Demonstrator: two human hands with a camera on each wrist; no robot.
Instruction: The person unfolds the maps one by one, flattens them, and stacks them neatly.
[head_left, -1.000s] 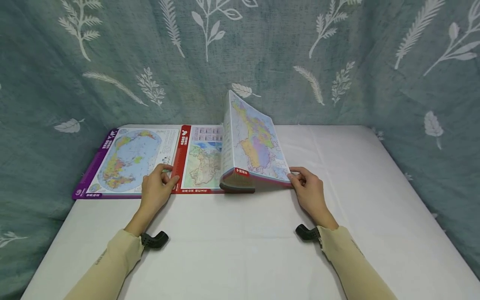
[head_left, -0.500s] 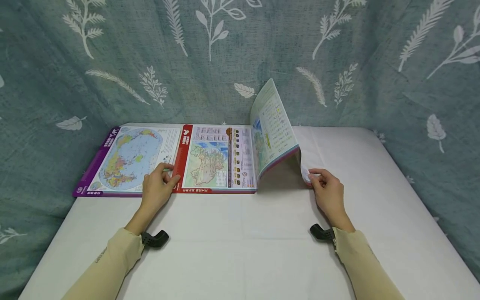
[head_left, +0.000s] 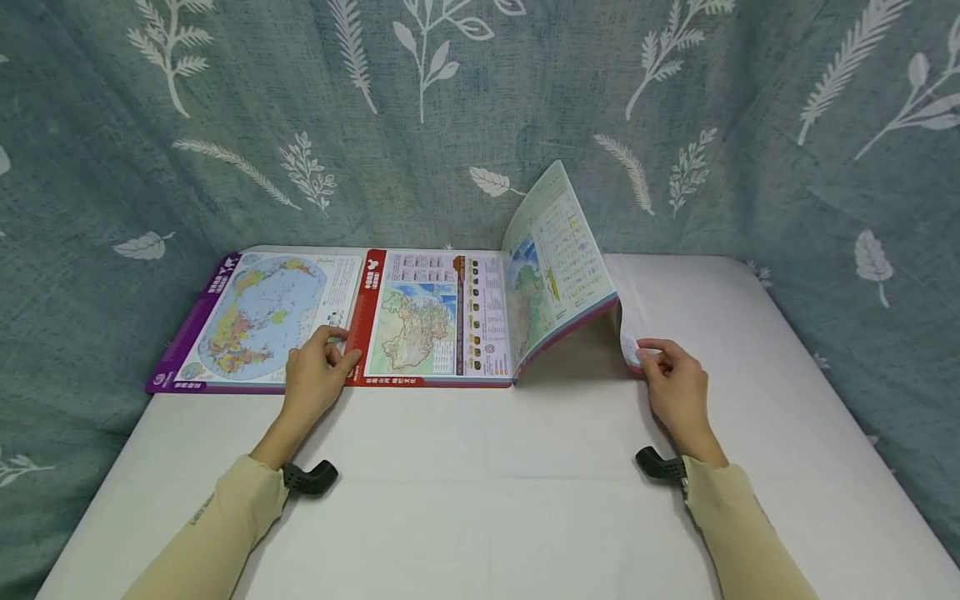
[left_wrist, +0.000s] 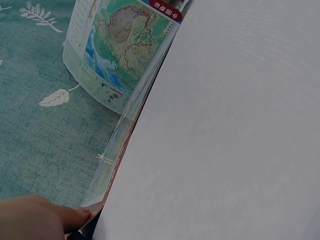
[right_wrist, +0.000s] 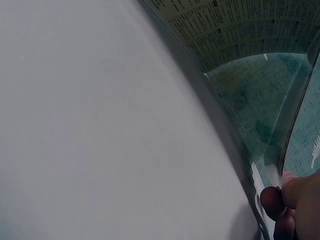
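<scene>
A red-edged folding map (head_left: 412, 333) lies partly spread on the white table, its left panels flat. Its right part (head_left: 558, 267) rises in a tilted fold, and the underside shows printed text in the right wrist view. My left hand (head_left: 315, 375) pinches the red left edge near the lower corner; the thumb of that hand (left_wrist: 75, 217) is on the edge in the left wrist view. At the map's far right end, my right hand (head_left: 678, 392) pinches the free edge between thumb and fingers. The right hand (right_wrist: 300, 205) shows only partly in the right wrist view.
A purple-edged world map (head_left: 270, 321) lies flat at the left, beside the red map. Behind the table (head_left: 487, 500) hangs a green curtain (head_left: 525, 100) with white leaf prints. Black wrist cameras (head_left: 311, 479) are worn on both wrists.
My right hand has moved right, drawing the folded part along. More panels now lie flat and the raised fold has shifted right. The left hand stays at the red edge.
</scene>
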